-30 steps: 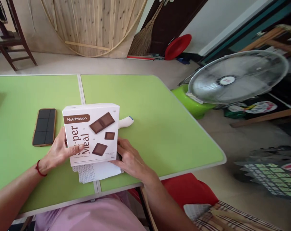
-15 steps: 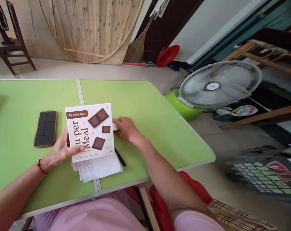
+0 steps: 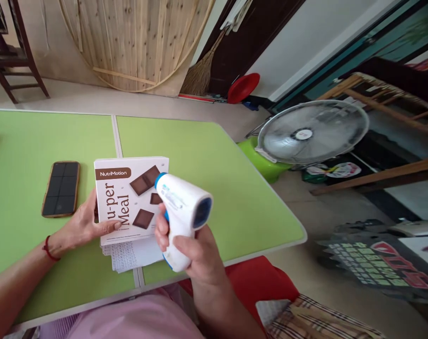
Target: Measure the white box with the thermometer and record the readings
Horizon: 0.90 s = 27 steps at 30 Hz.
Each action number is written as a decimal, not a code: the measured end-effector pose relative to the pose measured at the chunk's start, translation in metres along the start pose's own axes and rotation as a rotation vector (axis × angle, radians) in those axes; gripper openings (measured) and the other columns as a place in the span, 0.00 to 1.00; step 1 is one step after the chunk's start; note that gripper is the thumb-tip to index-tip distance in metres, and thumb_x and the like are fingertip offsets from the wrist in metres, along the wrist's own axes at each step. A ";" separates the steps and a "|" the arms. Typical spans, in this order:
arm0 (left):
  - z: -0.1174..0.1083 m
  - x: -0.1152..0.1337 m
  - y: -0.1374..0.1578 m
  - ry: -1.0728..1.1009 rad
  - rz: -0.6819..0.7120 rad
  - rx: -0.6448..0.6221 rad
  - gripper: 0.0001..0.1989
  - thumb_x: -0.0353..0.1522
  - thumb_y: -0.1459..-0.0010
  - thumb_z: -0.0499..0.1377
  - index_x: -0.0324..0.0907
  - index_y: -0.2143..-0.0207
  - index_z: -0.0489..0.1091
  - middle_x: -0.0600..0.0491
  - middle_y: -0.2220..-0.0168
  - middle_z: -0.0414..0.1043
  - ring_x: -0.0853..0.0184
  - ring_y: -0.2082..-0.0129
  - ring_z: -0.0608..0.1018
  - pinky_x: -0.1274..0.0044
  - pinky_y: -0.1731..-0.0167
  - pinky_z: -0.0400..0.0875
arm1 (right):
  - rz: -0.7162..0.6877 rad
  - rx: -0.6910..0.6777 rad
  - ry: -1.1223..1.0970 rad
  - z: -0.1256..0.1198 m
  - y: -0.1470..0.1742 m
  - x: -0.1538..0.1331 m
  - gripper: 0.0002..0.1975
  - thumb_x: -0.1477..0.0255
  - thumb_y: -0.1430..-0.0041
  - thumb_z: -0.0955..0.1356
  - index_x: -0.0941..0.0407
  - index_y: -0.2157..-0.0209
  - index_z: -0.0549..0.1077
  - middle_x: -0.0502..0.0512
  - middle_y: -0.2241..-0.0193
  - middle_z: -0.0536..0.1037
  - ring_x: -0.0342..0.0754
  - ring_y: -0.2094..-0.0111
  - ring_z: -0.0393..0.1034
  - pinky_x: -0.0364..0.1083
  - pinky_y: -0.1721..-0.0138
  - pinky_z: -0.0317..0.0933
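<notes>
My left hand (image 3: 88,221) grips the lower left side of a white NutriMotion box (image 3: 129,197) printed with brown chocolate squares, its thumb lying across the front. Wrapped round the handle of a white and blue infrared thermometer (image 3: 180,202) is my right hand (image 3: 193,249). The thermometer's blue tip overlaps the box's right side in view; I cannot tell whether they touch. Its dark screen faces back toward me. Below the box, sheets of paper with handwriting (image 3: 132,256) lie on the green table (image 3: 214,155).
A phone (image 3: 61,189) lies left of the box. Beyond the table's right edge stand a fan (image 3: 313,132) and a green stool (image 3: 263,160). A red stool (image 3: 259,287) is close by my right arm. A dark wooden chair (image 3: 19,61) stands at the far left.
My right hand has come out from behind the box's right side and now holds up the thermometer in front. My left hand still grips the box. The view has shifted slightly.
</notes>
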State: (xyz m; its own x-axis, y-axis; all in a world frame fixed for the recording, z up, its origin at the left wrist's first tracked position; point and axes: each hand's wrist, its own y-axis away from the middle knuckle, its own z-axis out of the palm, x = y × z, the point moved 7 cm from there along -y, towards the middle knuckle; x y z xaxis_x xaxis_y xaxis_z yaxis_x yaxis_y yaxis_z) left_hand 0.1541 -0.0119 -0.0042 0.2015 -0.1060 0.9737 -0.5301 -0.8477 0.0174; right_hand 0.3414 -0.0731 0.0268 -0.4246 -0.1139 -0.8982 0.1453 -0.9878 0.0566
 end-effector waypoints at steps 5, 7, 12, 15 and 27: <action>-0.001 0.002 0.001 -0.020 -0.013 0.005 0.30 0.42 0.44 0.67 0.41 0.45 0.60 0.44 0.51 0.76 0.54 0.55 0.81 0.64 0.59 0.80 | 0.067 -0.017 0.029 0.008 -0.003 0.018 0.08 0.68 0.48 0.72 0.54 0.65 0.73 0.47 0.74 0.69 0.41 0.76 0.60 0.44 0.74 0.57; 0.000 0.002 0.000 -0.013 -0.016 -0.002 0.30 0.42 0.44 0.67 0.41 0.45 0.60 0.44 0.51 0.77 0.53 0.56 0.81 0.64 0.60 0.81 | 0.078 0.006 0.044 0.007 -0.004 0.019 0.09 0.68 0.48 0.72 0.53 0.64 0.73 0.48 0.73 0.70 0.42 0.76 0.61 0.44 0.74 0.57; 0.003 0.001 0.001 0.030 0.001 -0.026 0.31 0.40 0.43 0.67 0.41 0.42 0.60 0.43 0.50 0.77 0.54 0.55 0.81 0.64 0.60 0.81 | 0.062 -0.006 0.015 0.011 -0.005 0.021 0.16 0.66 0.50 0.73 0.53 0.59 0.72 0.47 0.74 0.70 0.41 0.77 0.61 0.44 0.75 0.58; 0.004 0.001 0.001 0.057 -0.001 -0.032 0.32 0.39 0.43 0.67 0.41 0.41 0.60 0.42 0.48 0.76 0.54 0.55 0.81 0.64 0.60 0.81 | 0.050 -0.027 0.012 0.014 -0.007 0.021 0.12 0.65 0.49 0.73 0.54 0.65 0.71 0.46 0.77 0.68 0.41 0.79 0.60 0.44 0.75 0.57; 0.004 -0.001 0.001 0.054 -0.008 -0.048 0.26 0.40 0.42 0.67 0.41 0.47 0.63 0.42 0.46 0.75 0.53 0.51 0.80 0.66 0.59 0.80 | 0.048 -0.017 -0.009 0.014 -0.007 0.024 0.12 0.65 0.49 0.73 0.54 0.64 0.71 0.45 0.77 0.68 0.40 0.79 0.60 0.44 0.75 0.57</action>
State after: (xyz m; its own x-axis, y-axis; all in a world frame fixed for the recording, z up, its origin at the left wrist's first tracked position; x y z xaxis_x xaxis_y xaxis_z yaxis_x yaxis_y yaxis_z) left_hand 0.1570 -0.0152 -0.0059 0.1623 -0.0701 0.9843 -0.5676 -0.8226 0.0350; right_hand 0.3179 -0.0702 0.0114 -0.4247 -0.1621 -0.8907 0.1804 -0.9793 0.0921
